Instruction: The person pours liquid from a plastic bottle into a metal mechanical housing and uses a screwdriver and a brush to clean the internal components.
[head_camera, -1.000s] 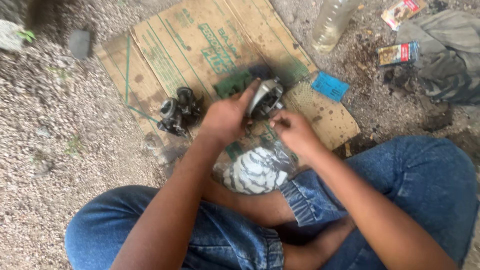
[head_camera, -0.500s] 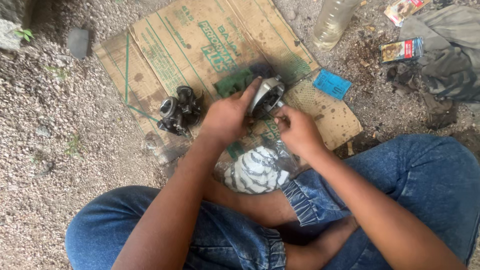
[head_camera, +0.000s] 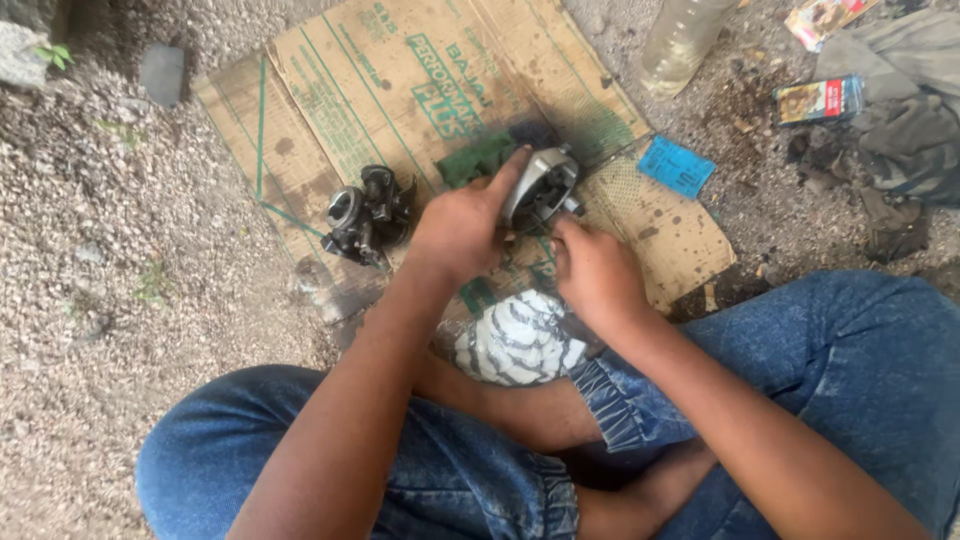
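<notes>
Hands working over flattened cardboard (head_camera: 400, 70): left hand (head_camera: 460, 225) is grasping a grey metal part (head_camera: 540, 185), tilted up-right; right hand (head_camera: 595, 275) is pinching its lower end from just below.

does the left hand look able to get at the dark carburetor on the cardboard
Probably yes. The carburetor lies uncovered on the cardboard, just beside the left hand, with nothing between them. That hand is busy on a grey metal part, so it would need to let go first.

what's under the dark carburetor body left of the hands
A flattened cardboard sheet with green print lies under the dark carburetor body, over gravel. The spot directly beneath it is covered.
</notes>
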